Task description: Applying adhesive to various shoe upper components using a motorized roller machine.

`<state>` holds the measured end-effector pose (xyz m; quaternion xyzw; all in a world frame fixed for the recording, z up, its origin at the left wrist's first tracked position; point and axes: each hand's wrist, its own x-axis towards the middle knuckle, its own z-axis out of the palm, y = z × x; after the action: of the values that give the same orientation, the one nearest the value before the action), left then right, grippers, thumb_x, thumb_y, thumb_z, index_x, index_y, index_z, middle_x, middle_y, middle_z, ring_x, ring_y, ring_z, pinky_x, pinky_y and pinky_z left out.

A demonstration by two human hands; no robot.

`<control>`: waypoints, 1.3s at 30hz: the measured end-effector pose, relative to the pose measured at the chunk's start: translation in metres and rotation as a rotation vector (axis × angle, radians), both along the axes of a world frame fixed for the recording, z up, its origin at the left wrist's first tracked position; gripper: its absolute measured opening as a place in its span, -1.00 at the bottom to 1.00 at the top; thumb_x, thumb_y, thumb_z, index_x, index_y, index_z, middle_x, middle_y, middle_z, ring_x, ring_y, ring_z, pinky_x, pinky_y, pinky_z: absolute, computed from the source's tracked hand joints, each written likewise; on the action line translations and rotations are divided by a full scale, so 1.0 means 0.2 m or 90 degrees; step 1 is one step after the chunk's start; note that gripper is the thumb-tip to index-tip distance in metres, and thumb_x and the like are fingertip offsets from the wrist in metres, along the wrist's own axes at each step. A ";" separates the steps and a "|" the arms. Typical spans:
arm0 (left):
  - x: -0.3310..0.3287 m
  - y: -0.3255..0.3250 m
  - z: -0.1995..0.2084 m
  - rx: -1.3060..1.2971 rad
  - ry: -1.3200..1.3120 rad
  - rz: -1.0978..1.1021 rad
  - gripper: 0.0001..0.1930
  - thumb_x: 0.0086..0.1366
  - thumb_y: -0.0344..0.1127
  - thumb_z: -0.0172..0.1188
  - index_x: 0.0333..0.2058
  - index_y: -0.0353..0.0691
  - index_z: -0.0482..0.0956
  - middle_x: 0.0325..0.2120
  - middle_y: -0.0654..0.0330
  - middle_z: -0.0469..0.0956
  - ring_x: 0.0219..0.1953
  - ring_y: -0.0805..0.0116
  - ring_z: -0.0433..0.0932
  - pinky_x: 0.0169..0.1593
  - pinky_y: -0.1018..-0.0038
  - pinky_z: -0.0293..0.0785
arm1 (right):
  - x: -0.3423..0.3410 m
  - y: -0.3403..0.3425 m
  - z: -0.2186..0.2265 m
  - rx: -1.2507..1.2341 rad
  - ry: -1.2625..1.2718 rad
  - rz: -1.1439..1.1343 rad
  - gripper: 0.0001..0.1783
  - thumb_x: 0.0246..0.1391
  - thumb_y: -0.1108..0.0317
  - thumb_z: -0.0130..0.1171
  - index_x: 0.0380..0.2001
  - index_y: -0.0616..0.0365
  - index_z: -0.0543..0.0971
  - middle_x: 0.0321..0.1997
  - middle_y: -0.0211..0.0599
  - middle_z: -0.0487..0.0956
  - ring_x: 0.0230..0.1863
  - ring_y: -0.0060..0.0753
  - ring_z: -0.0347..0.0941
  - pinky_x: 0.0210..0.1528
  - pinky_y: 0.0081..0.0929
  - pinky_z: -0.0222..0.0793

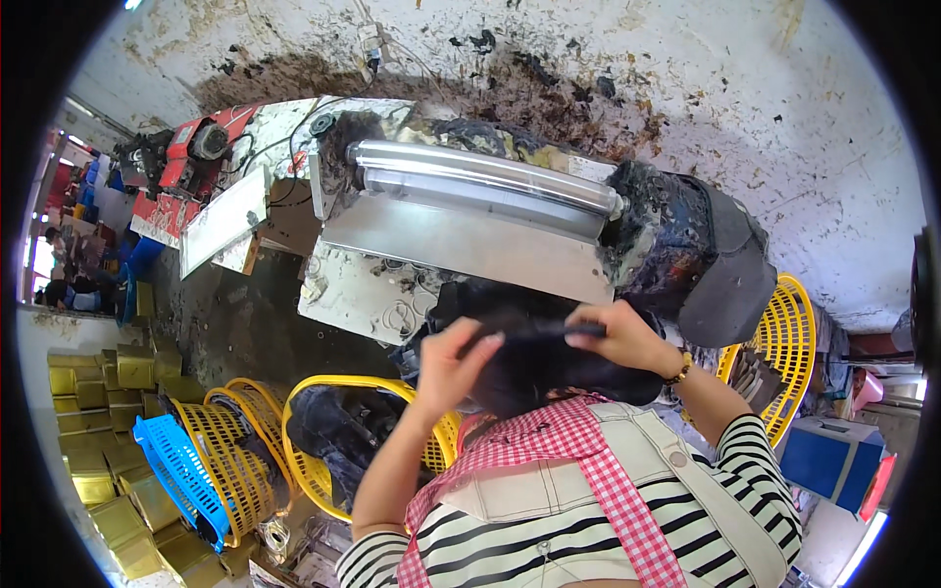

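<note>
In front of my body, both hands are raised over a heap of dark soft material (pixel 529 377) below the machine's feed plate. My left hand (pixel 449 365) is closed, thumb and fingers pinched on the left end of a black strip-like piece (pixel 534 331). At the other end, my right hand (pixel 625 338) grips the same piece between thumb and fingers. Motion smears the piece, so whether it is cloth or leather cannot be made out. Just beyond my hands is a machine with a shiny metal roller (pixel 480 174) above a sloping metal plate (pixel 461 245).
A yellow basket (pixel 323 502) with dark pieces stands at my left, beside more yellow baskets (pixel 235 470) and a blue one (pixel 176 480). Gold-coloured tins (pixel 118 510) are stacked farther left. Another yellow basket (pixel 792 338) stands right of the machine's dark, grimy housing (pixel 676 235).
</note>
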<state>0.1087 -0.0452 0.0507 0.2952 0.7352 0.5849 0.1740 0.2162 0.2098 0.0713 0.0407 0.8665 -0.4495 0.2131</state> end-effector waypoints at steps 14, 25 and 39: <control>-0.45 0.08 -0.22 -0.174 -0.009 0.215 -0.58 0.19 -0.16 0.25 -0.58 -0.42 0.35 -0.73 -0.03 0.34 -0.65 0.32 0.21 -0.50 0.32 0.23 | -1.02 0.09 -0.25 0.615 0.494 -0.176 -0.42 0.26 -0.05 -0.16 0.04 0.26 0.43 0.08 0.10 0.44 0.17 0.06 0.30 0.20 -0.17 0.17; -0.53 0.28 -0.15 -0.433 0.251 0.387 -0.76 0.17 -0.18 0.25 -0.38 -0.24 0.53 -0.22 -0.06 0.53 -0.40 0.00 0.51 -0.26 0.19 0.41 | -1.22 0.19 -0.27 0.369 0.156 -0.057 -0.28 0.29 -0.20 -0.49 -0.14 0.11 0.56 -0.14 0.12 0.54 -0.02 0.15 0.41 0.09 -0.07 0.25; -0.33 0.19 -0.23 -0.467 0.566 0.088 -0.58 0.24 -0.04 0.14 0.08 0.17 0.48 0.06 0.07 0.41 0.08 0.11 0.38 0.28 -0.06 0.02 | -0.60 -0.17 -0.03 0.325 0.415 0.091 -0.48 0.06 0.21 0.16 0.10 0.12 0.41 0.18 -0.04 0.38 0.17 -0.02 0.33 0.17 -0.17 0.28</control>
<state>0.0431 -0.0068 0.0041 0.3844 0.9096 0.1219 -0.0995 0.0960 0.1766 0.0661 -0.1125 0.9729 -0.1935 -0.0582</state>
